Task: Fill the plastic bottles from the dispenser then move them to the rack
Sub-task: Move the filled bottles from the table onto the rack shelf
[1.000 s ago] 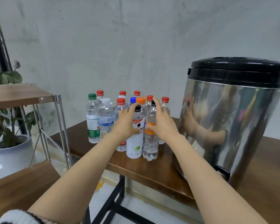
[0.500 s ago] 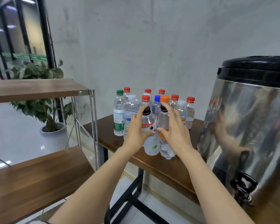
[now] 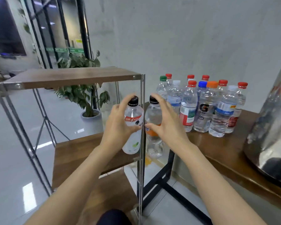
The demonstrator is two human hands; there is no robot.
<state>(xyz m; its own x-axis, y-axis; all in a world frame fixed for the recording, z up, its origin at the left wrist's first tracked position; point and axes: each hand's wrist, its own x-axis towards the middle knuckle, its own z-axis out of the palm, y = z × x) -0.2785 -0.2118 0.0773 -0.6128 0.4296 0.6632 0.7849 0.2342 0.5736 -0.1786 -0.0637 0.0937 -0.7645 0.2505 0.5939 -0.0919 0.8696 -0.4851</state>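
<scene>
- Left hand [image 3: 118,127] grips the white bottle [image 3: 133,114] mid-body; right hand [image 3: 166,125] grips the orange bottle [image 3: 152,114] likewise.
- Both bottles are upright, airborne at the rack [image 3: 71,77] post, off the table [image 3: 217,143].
- Probably heavy if full, thin-walled, slick: hold the waist.

Potted plant [image 3: 86,95] behind glass doors [image 3: 55,30].

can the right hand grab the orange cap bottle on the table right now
Probably not: the right hand grips a black-capped bottle. The orange cap bottle stands in the front row unblocked, so a freed hand likely could.
</scene>
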